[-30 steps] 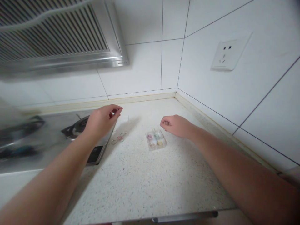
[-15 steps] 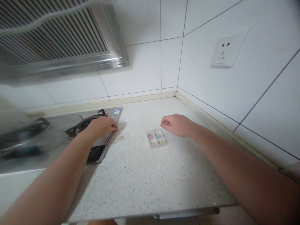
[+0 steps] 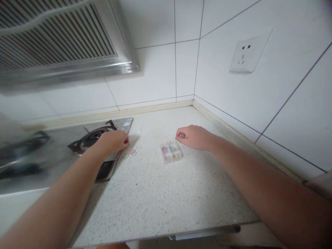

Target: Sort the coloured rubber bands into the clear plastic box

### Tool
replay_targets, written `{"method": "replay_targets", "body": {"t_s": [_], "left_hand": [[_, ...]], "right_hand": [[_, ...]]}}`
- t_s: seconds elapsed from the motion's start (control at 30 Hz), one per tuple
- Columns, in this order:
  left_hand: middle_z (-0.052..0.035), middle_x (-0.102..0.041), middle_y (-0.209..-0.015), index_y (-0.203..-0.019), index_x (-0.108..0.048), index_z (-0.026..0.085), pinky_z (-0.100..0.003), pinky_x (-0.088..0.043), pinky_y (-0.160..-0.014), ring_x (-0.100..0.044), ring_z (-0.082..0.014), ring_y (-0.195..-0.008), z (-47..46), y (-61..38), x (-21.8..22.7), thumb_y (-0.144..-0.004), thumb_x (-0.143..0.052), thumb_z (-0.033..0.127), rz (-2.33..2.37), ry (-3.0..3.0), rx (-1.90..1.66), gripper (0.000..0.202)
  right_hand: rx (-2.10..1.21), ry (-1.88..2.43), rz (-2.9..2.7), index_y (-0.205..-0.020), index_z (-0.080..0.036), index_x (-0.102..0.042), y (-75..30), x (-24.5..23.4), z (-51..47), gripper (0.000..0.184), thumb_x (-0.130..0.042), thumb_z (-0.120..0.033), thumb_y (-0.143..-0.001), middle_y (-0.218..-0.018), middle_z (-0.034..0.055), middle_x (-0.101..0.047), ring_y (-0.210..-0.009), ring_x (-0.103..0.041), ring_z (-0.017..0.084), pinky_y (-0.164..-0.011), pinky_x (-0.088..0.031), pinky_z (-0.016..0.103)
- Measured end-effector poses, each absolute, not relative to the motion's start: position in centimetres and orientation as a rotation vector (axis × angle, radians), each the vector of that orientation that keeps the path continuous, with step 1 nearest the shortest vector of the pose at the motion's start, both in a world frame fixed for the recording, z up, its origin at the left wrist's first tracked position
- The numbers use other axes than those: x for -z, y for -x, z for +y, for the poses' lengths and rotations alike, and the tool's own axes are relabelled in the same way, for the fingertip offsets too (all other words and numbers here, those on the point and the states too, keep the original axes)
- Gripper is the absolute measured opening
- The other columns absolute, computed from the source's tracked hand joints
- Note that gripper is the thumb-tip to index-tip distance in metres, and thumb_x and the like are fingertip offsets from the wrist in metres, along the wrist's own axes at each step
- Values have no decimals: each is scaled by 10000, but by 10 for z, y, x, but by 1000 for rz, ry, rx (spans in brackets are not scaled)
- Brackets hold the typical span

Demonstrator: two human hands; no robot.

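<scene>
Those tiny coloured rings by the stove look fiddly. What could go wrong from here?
1. The loose coloured rings lie right beside the edge of the gas stove; the left hand, which seems to pinch a small red piece, could nudge them under it.
2. The clear compartment box sits close to the curled right hand; a bump might shift it and spill what it holds.

Home kitchen, gas stove (image 3: pixel 88 140), range hood (image 3: pixel 64 41), tiled walls (image 3: pixel 155 69), speckled countertop (image 3: pixel 160 197)
</scene>
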State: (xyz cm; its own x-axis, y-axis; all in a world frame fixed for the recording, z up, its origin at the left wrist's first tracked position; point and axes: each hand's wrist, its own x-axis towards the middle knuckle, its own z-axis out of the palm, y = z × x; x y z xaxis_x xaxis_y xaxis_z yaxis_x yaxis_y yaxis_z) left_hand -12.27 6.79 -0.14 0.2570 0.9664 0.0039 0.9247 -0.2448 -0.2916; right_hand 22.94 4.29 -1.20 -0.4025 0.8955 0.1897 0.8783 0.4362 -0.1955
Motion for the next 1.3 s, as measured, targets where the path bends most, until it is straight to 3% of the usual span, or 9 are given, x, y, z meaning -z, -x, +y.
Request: {"method": "replay_targets", "body": {"t_s": [0.17, 0.37, 0.57, 0.83, 1.3], "left_hand": [[-107, -768, -964, -903, -752, 218, -337, -477, -674, -711, -293, -852, 63, 110, 2, -805, -532, 309, -1726, 2311, -175, 258], [-68, -753, -927, -919, -721, 215, -291, -447, -693, -676, -222, -816, 46, 82, 1, -853, -561, 350, -1672, 2467, 184, 220], [7, -587, -639, -857, -706, 180, -252, -357, -583, -485, -126, -586, 25, 50, 16, -858, -614, 379, -1681, 2813, 891, 219], [-55, -698, -810, -822, -675, 155, -259, -445, -687, -594, -138, -730, -1, 20, 18, -858, -668, 363, -1710, 3104, 1691, 212], [-19, -650, -761, -844, -660, 151, -224, -380, -569, -490, -90, -613, -14, 13, 17, -853, -704, 369, -1738, 3232, 1819, 222]], "right_hand": [[-94, 1545, -2420, -977, -280, -755, -230, 11, 43, 269, -535, -423, -916, -944, 30, -777, -816, -692, 209, -664, -401, 299], [-101, 1515, -2414, -969, -271, -758, -227, 10, 41, 256, -548, -409, -914, -917, 30, -772, -798, -683, 195, -671, -405, 291], [-207, 1372, -2330, -970, -242, -754, -223, 4, 33, 210, -582, -344, -907, -872, 24, -763, -752, -659, 159, -674, -413, 271], [-679, 881, -2241, -945, -156, -723, -211, 1, 20, 199, -620, -325, -921, -803, 22, -711, -712, -611, 112, -685, -442, 246], [-878, 767, -2199, -858, -149, -704, -208, -6, 11, 206, -736, -352, -847, -740, 15, -688, -665, -582, 107, -612, -446, 232]]}}
